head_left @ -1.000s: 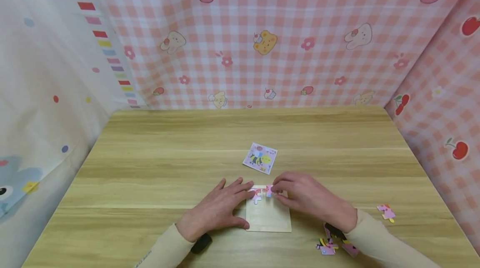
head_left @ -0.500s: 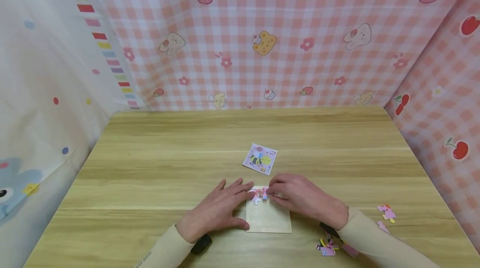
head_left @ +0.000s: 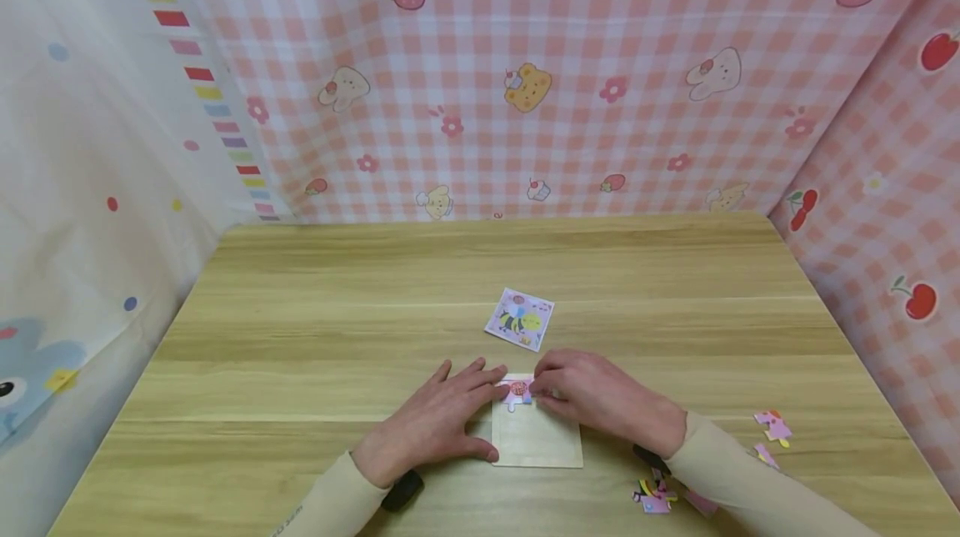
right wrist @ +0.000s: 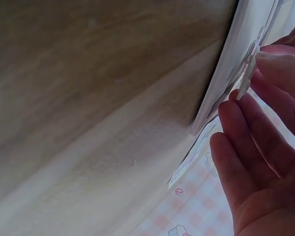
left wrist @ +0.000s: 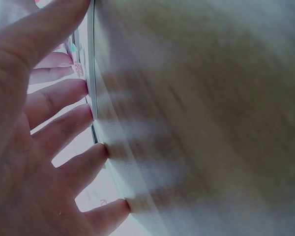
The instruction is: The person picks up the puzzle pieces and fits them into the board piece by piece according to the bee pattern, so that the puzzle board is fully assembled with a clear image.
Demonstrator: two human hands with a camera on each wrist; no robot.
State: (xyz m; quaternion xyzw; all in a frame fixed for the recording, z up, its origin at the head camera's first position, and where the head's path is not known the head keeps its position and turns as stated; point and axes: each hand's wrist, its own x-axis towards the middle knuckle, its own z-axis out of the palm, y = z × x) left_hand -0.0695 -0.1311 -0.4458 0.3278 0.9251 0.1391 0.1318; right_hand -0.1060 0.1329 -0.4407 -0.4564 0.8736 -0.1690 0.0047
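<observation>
A square wooden puzzle board (head_left: 536,441) lies in front of me, with a pink jigsaw piece (head_left: 512,404) in its far left corner. My left hand (head_left: 435,422) is spread flat at the board's left side, thumb at the near left corner and fingertips touching the tray and the corner piece. My right hand (head_left: 592,395) pinches a second jigsaw piece (right wrist: 245,83) between thumb and fingers, right beside the first one. Together they show a round red pattern. In the head view, my right fingers cover part of the held piece and the board's far right corner.
Behind the board lies a picture card (head_left: 521,318) of a bee. Several loose jigsaw pieces (head_left: 656,497) lie near my right forearm, partly covered by it. Two more, a pink piece (head_left: 773,426) and a smaller-looking piece (head_left: 767,455), sit farther right. Patterned curtains (head_left: 480,87) surround the wooden table (head_left: 300,312).
My right hand has moved left with its jigsaw piece, closing the gap to the corner piece. A loose piece has come into view beside the right sleeve. My left hand stays put.
</observation>
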